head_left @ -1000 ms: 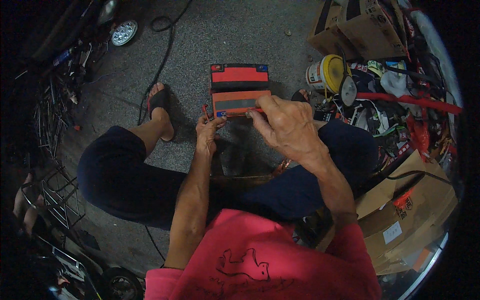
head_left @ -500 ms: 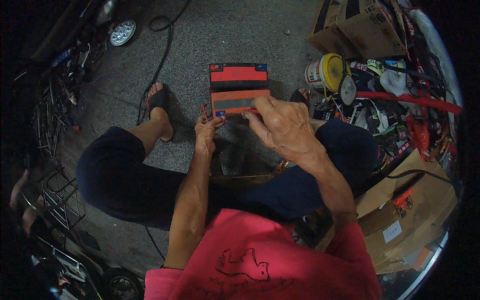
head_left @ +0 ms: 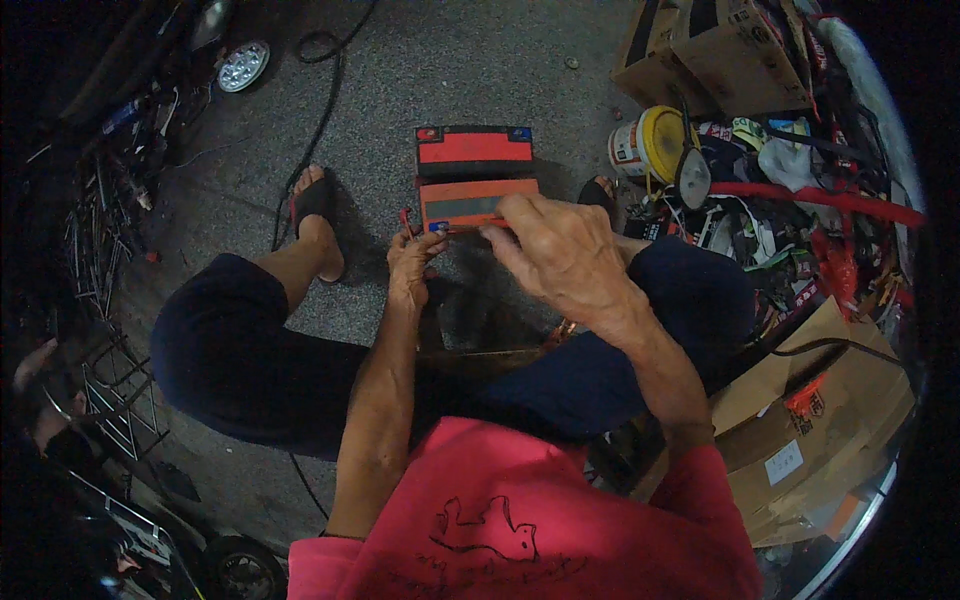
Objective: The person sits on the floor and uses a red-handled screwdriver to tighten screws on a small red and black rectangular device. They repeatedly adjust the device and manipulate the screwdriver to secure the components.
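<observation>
Two batteries stand one behind the other on the floor between my feet. The far battery (head_left: 475, 149) is red and black, with a red and a blue corner. The near battery (head_left: 460, 190) is orange with a grey band and a blue terminal corner. My left hand (head_left: 410, 262) is closed, its fingertips against that blue corner; what they pinch is too small to make out. A small red piece (head_left: 404, 216) sticks up beside these fingers. At the near battery's right end, my right hand (head_left: 565, 250) grips a slim red-handled tool, apparently a screwdriver, mostly hidden by the fingers.
A white bucket with a yellow rim (head_left: 657, 145) lies tipped at the right, beside piled scraps and a red tube (head_left: 800, 192). Cardboard boxes (head_left: 735, 60) stand at the far right. A black cable (head_left: 337, 100) and a round lamp (head_left: 243, 66) lie at the far left.
Almost nothing differs. My right hand has shifted very slightly left, and both hands stay at the near battery.
</observation>
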Demonstrator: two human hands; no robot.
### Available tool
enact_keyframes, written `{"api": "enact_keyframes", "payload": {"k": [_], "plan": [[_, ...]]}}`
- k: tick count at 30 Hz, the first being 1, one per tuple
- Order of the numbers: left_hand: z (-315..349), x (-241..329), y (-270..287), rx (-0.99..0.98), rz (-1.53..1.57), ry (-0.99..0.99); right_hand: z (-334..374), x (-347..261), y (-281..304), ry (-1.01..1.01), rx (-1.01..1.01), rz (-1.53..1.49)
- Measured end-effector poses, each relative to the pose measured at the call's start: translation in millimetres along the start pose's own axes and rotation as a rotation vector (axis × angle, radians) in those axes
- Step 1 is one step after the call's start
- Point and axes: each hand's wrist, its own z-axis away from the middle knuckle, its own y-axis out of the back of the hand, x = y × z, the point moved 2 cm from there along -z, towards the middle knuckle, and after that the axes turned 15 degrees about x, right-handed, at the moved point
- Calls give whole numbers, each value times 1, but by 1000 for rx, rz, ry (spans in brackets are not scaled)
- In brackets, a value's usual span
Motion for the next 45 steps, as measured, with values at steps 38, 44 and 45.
{"api": "enact_keyframes", "payload": {"k": [38,44,45], "plan": [[2,3,3,-12,-15,-47,-1,-9,-13,-55,-135,152],[0,1,0,9,-32,-29,-5,-10,-7,-1,45,-52],[1,3,-1,9,-42,-26,-5,-9,-9,-1,56,-24]]}}
